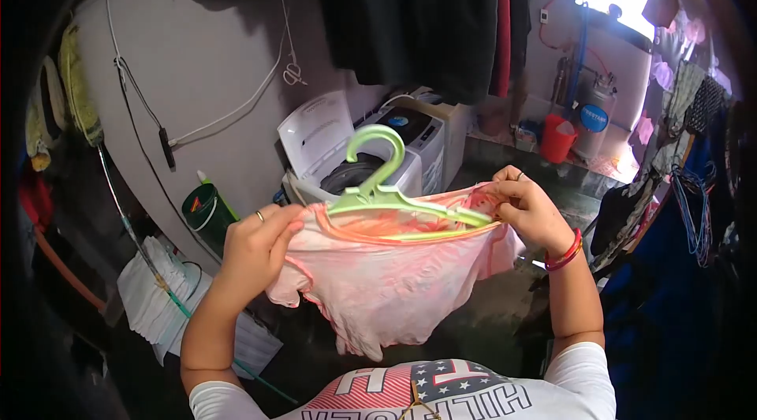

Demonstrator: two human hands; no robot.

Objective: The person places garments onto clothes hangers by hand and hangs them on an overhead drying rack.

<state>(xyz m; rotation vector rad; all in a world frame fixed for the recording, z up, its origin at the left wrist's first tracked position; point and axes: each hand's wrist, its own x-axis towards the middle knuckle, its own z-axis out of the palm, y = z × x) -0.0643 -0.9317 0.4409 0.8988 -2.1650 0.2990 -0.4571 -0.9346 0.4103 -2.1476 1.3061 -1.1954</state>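
A pink and white shirt (394, 286) with an orange neckline hangs between my two hands. Inside its neck opening sits a light green hanger (378, 195), its hook pointing up. My left hand (259, 246) pinches the shirt at the left shoulder, beside the neckline. At the right shoulder, my right hand (532, 211) has its fingers closed on the fabric near the hanger's right end. The lower parts of the hanger are hidden by the cloth.
Beyond the shirt stands a washing machine (430, 136) with its white lid (315, 132) raised. Dark clothes (410, 18) hang above it. A green bucket (206, 211) is at the left, a red bucket (558, 138) at the back right. More clothes (682, 120) hang at the right.
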